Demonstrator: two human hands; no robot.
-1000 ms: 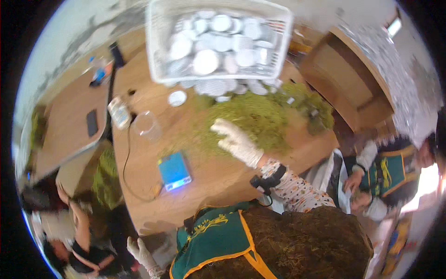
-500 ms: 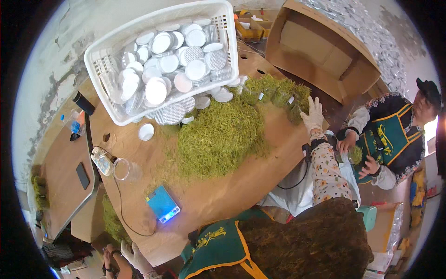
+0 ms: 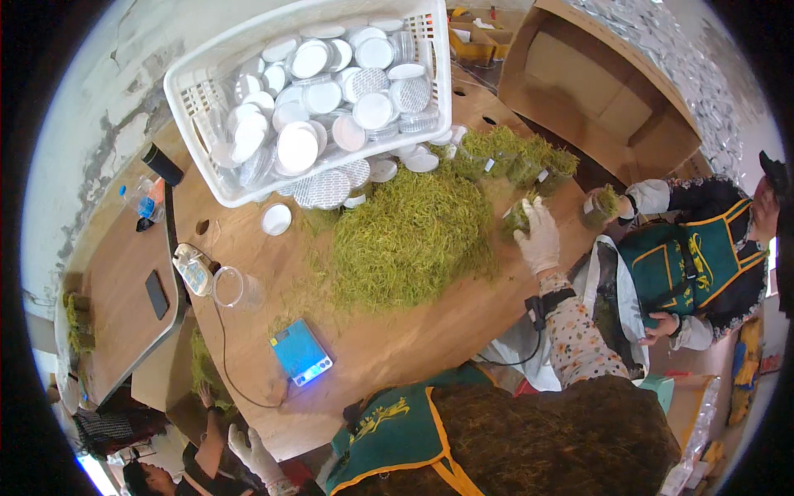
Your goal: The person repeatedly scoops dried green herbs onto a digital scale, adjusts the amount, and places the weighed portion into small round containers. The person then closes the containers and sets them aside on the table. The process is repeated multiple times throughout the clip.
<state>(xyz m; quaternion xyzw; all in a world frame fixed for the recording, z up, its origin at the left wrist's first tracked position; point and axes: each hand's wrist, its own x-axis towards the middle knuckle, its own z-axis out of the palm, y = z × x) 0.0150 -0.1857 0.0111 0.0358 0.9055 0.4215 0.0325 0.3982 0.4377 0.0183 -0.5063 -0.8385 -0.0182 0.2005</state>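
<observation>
My right hand [image 3: 539, 240], in a pale glove, is closed round a clear jar [image 3: 516, 218] filled with green moss, near the far right edge of the brown table [image 3: 413, 331]. The palm side and some fingers are hidden. Left of the jar lies a big heap of loose moss [image 3: 409, 236]. Just beyond are several more moss-filled jars [image 3: 529, 169]. Down at the lower left, my gloved left hand [image 3: 253, 456] is open below the table edge, fingers apart, holding nothing.
A white basket [image 3: 447, 91] of round lids stands at the back. On the table are a blue scale [image 3: 300, 352], a clear cup [image 3: 230, 288] and a cable. A cardboard box [image 3: 595, 91] sits at the far right. A co-worker on the right holds a moss jar [image 3: 597, 207]; another person is lower left.
My right hand has come left and nearer, with a moss jar in it. The co-worker's hand has carried a jar towards the table's right edge. My view has shifted slightly.
</observation>
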